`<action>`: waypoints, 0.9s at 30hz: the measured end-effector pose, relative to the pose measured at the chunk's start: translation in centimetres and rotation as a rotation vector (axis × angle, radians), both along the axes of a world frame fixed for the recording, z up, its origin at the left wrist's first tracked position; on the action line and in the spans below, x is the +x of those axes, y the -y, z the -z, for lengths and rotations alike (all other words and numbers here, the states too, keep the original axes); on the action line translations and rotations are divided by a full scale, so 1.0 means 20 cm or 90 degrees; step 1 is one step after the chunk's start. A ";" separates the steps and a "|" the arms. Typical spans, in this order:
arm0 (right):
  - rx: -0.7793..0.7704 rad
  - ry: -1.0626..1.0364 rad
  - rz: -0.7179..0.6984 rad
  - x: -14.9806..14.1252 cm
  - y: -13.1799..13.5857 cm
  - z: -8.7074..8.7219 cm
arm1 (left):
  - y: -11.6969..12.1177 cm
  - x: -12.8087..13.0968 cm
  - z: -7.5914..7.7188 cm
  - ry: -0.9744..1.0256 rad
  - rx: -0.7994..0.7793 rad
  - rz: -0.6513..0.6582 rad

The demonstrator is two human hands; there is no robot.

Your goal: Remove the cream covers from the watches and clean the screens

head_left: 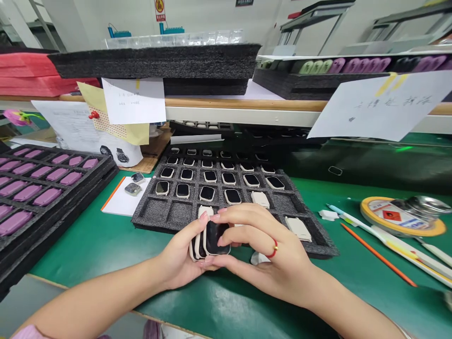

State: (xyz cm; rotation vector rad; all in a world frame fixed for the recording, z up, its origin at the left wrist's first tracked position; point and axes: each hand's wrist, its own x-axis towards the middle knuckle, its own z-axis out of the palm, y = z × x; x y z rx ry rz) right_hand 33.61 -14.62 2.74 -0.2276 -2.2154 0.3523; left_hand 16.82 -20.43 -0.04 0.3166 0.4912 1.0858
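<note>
Several white-cased smartwatch bodies with black screens (pixel 216 238) stand stacked on edge between my hands. My left hand (pixel 181 252) wraps round the stack from the left, thumb on top. From the right, my right hand (pixel 263 240) grips the nearest watch body by its top and bottom edges, a finger bent over its screen. Just behind lies a black foam tray (pixel 155 209) with rows of similar watch bodies (pixel 232 196) in its compartments. Two pieces in it, a watch body (pixel 260 199) and another (pixel 298 229), show a pale side up. My right hand hides part of the front row.
At left stands a foam tray of purple cases (pixel 47 197). Two small watch pieces (pixel 133 189) lie on white paper. On the right are a yellow-rimmed round dispenser (pixel 402 216), an orange stick (pixel 379 255) and a pale-blue pen-like tool (pixel 349 217). A shelf (pixel 240 109) crosses behind.
</note>
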 end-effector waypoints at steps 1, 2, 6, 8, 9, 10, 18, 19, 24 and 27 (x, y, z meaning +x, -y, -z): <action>0.007 -0.001 0.004 0.00 0.00 0.00 | 0.00 0.00 0.00 0.005 0.001 0.001; 0.019 -0.006 0.007 -0.01 -0.01 0.00 | 0.00 0.00 0.00 0.009 0.000 0.001; 0.085 -0.005 0.001 0.00 -0.01 0.00 | 0.00 -0.01 0.01 0.017 -0.026 -0.006; 0.131 0.018 -0.006 0.01 -0.02 -0.01 | 0.00 -0.01 0.01 0.024 -0.045 -0.012; 0.156 0.031 -0.008 0.02 -0.02 -0.01 | 0.00 -0.01 0.01 0.026 -0.050 -0.014; 0.177 0.042 -0.011 0.04 -0.02 -0.01 | -0.01 -0.01 0.02 0.029 -0.050 -0.013; 0.140 -0.036 0.040 0.03 0.01 -0.02 | 0.00 -0.01 0.00 0.019 0.004 0.000; 0.091 -0.079 0.059 0.03 0.02 -0.03 | 0.00 -0.01 -0.01 0.011 0.016 0.004; -0.253 -0.269 0.106 0.02 0.02 -0.04 | 0.00 -0.02 -0.02 -0.022 0.045 0.026; -0.319 -0.340 0.120 0.03 0.01 -0.05 | 0.00 -0.02 -0.01 -0.021 0.054 0.023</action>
